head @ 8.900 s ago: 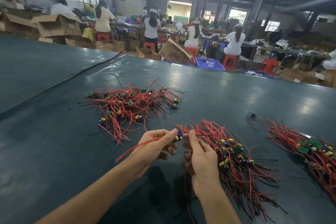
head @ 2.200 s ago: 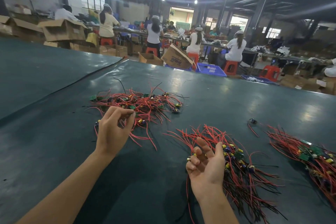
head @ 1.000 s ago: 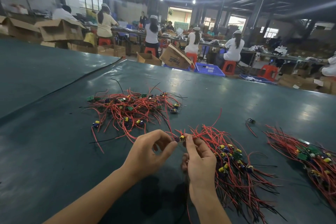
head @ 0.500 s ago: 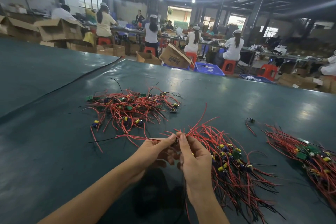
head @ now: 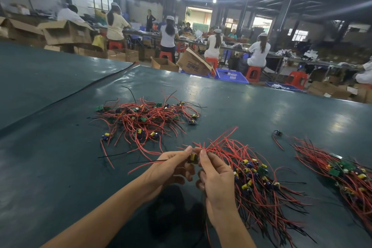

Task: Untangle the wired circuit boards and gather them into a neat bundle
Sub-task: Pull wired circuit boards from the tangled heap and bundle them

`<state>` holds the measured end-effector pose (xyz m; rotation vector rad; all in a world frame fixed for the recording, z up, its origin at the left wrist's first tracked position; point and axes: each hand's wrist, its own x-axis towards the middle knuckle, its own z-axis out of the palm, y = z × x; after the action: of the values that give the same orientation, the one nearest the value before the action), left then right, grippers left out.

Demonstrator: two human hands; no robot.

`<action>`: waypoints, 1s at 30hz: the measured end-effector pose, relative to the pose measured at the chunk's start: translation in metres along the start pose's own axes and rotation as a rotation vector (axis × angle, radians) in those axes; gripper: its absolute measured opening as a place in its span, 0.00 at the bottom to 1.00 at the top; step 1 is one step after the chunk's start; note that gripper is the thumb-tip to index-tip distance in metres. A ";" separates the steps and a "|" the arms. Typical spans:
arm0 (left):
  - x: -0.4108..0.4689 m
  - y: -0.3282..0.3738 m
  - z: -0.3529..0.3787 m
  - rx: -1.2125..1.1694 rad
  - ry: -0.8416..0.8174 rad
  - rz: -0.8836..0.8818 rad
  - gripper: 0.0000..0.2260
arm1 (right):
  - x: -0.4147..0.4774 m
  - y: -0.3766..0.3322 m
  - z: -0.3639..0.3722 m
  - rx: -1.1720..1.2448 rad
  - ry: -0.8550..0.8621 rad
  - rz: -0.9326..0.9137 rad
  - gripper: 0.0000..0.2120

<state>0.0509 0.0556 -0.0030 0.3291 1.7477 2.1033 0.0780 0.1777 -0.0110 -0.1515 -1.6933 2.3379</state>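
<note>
My left hand (head: 171, 165) and my right hand (head: 214, 175) meet above the table and pinch one small wired circuit board (head: 192, 157) with a yellow part between their fingertips. Its red and black wires trail left and fan up to the right. Just right of my right hand lies a combed bundle (head: 259, 179) of boards with red and black wires. A tangled heap (head: 145, 121) of the same boards sits further away to the left.
A third pile of wired boards (head: 346, 173) lies at the right edge, with one loose board (head: 277, 133) near it. The dark green table (head: 60, 167) has a seam at the left. Beyond its far edge are cardboard boxes, blue crates (head: 231, 75) and seated workers.
One second ago both hands came together on a single board near the bundle. Since then they have kept pinching it; its red wires now fan up to the right and trail left.
</note>
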 end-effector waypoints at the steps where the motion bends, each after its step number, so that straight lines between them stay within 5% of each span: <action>1: 0.000 0.000 0.000 0.006 -0.010 0.008 0.18 | 0.000 0.000 -0.001 0.013 0.009 0.004 0.09; 6: 0.001 -0.001 0.000 0.024 -0.030 0.053 0.14 | 0.000 -0.001 0.000 0.028 0.033 0.034 0.08; 15: 0.003 -0.006 0.002 0.047 -0.052 -0.011 0.21 | 0.000 -0.001 0.001 0.011 0.024 0.055 0.11; 24: 0.005 -0.006 0.005 0.175 0.035 0.180 0.17 | 0.004 0.000 0.001 0.027 0.177 0.181 0.14; 30: 0.006 0.000 0.002 0.255 0.004 0.235 0.19 | 0.014 -0.013 -0.011 0.108 0.313 0.198 0.06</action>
<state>0.0460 0.0599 -0.0035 0.6299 2.0715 2.0326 0.0685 0.1959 -0.0010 -0.6544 -1.4558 2.3814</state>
